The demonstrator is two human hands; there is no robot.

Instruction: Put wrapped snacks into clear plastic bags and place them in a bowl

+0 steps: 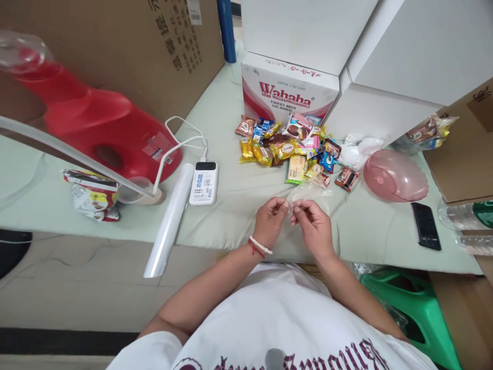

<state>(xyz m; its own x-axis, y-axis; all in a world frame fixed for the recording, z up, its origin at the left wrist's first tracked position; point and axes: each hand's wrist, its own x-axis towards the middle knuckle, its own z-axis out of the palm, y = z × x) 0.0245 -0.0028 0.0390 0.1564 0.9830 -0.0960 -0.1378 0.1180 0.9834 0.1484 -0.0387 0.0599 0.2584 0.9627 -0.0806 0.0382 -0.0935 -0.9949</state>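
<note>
Both hands meet near the table's front edge, pinching a thin clear plastic bag (313, 194). My left hand (270, 222), with a white bead bracelet and red string at the wrist, has its fingertips closed on the bag's near edge. Opposite it, my right hand (314, 226) grips the same edge between thumb and fingers. The bag lies toward the wrapped snacks and looks flat; its outline is hard to make out. Just beyond it is a heap of small wrapped snacks (287, 149) in yellow, brown, blue and pink packets.
A Wahaha carton (288, 90) stands behind the snacks. To the right are a pink plastic bowl (396, 176), a phone (425, 226) and plastic bottles (470, 215). On the left sit a power bank (204, 184), a plastic film roll (169, 221) and a red jug (103, 128).
</note>
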